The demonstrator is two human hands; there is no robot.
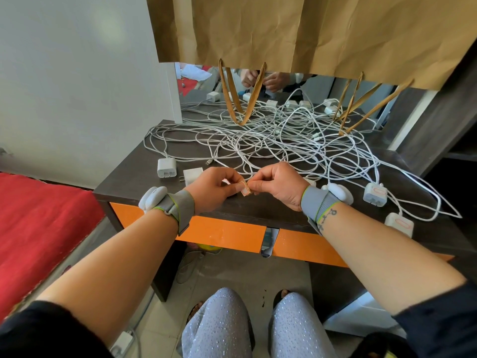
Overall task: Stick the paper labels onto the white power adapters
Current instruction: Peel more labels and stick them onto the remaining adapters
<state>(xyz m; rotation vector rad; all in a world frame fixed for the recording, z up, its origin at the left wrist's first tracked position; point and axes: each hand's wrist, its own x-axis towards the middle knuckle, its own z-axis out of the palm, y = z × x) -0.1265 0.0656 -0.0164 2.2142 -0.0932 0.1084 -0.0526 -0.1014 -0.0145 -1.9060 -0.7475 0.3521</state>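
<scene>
Both hands meet above the near edge of the desk (pixel 134 182): the left hand (pixel 214 188) and right hand (pixel 277 186) each pinch 1 label (pixel 245 190) between them. 2 unlabelled adapters (pixel 167 167) lie left of the hands; 2 labelled adapters (pixel 375 193) lie at the right, amid tangled cables (pixel 258 140).

Brown paper bag (pixel 296 29) hangs above; red cloth (pixel 38 223) lies beside.

No writing can be read anywhere. The small paper label (pixel 245 190) pinched between both hands shows only a red-orange border around a blank white field. Two white adapters (pixel 374 193) at the right of the table (pixel 144 161) carry similar labels, each a bare red-orange outline with no legible text or number.
</scene>
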